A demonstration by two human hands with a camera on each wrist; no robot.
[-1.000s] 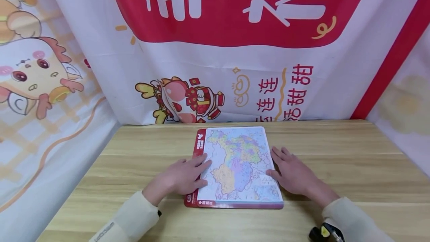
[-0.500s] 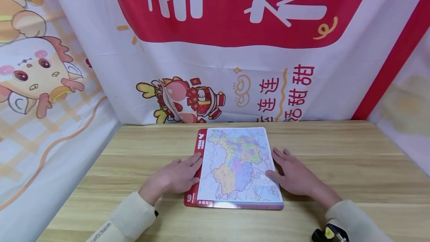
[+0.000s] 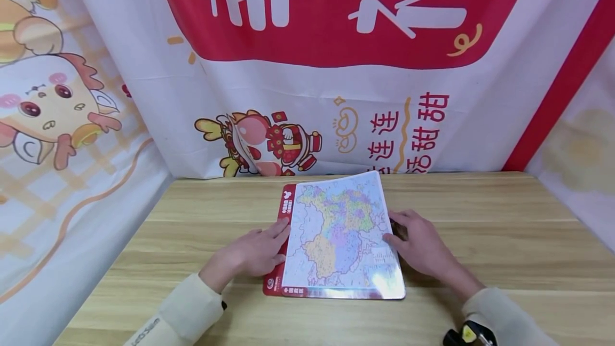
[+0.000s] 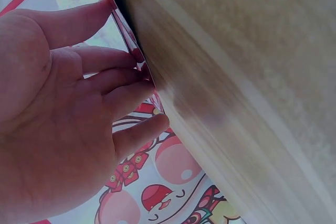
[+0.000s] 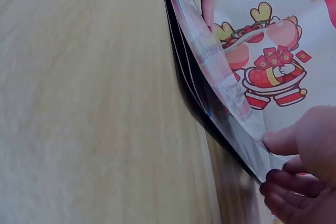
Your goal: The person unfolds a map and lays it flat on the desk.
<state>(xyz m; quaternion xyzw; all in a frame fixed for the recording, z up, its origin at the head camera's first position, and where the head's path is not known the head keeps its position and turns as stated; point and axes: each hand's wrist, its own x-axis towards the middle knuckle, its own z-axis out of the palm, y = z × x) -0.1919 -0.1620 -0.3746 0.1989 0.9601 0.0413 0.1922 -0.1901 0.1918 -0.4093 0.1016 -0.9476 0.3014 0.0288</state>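
Note:
A map board [image 3: 336, 239] with a red left border [image 3: 288, 196] and several layers lies on the table in the head view. The left hand [image 3: 257, 252] rests its fingers on that border. Its fingertips sit along the red edge in the left wrist view, thumb apart from the fingers. At the opposite side, the right hand [image 3: 423, 242] pinches the edge of the top map sheet, thumb above and fingers below. Seen from the right wrist, the sheet [image 5: 210, 72] bends upward from dark layers beneath. The far right corner is raised in the head view.
A wood-grain table [image 3: 480, 218] surrounds the board. Behind it hangs a white cloth backdrop [image 3: 168, 95] with red lettering and cartoon figures, and another printed cloth [image 3: 72, 186] covers the left side. A black device [image 3: 468, 335] is at the right wrist.
The left hand has drawn back from the map onto the red border. The right fingers have slid under the right edge, and the sheet's far right corner has risen.

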